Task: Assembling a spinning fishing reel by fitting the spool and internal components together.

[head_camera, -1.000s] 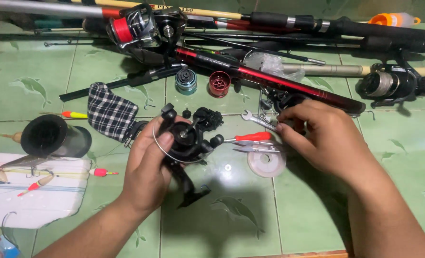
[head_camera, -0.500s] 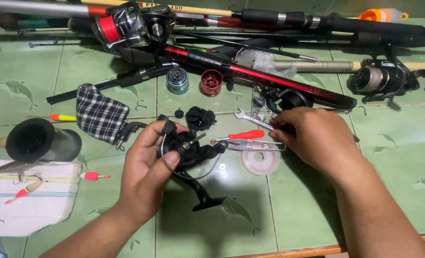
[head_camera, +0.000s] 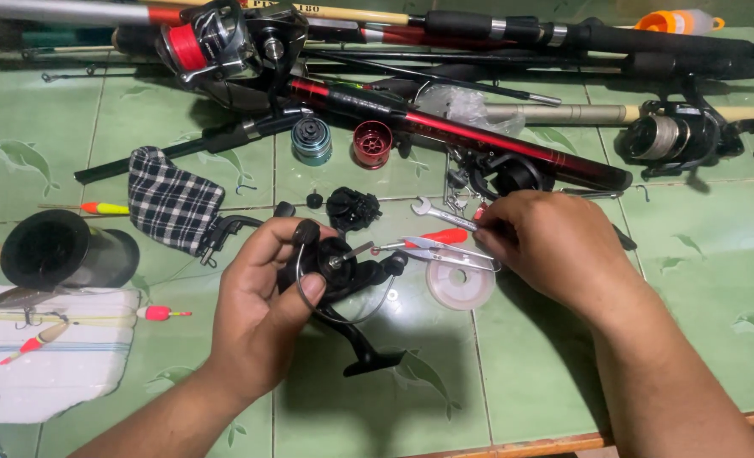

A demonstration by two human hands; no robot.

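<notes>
Presently: left hand (head_camera: 262,318) clamped round black reel (head_camera: 343,271), raised over green tabletop (head_camera: 555,356); right hand (head_camera: 555,246) pinching small tool by spanner (head_camera: 432,209). Risk: bared shaft, loose spools (head_camera: 343,142), tiny screws rolling off if jolted.

In your left hand (head_camera: 262,318) sits a matt black reel (head_camera: 343,271), plastic by its look, with a thin bright metal bail wire. Near your right hand (head_camera: 555,250) lie a shiny metal wrench (head_camera: 441,212) and a screwdriver (head_camera: 432,239) with a glossy red plastic grip. The line spool (head_camera: 460,284) at centre looks like clear plastic. Centre top, one spool (head_camera: 372,142) is glossy red metal. At left lies a soft checked cloth (head_camera: 169,203). The glazed green tiles (head_camera: 699,280) shine.
</notes>
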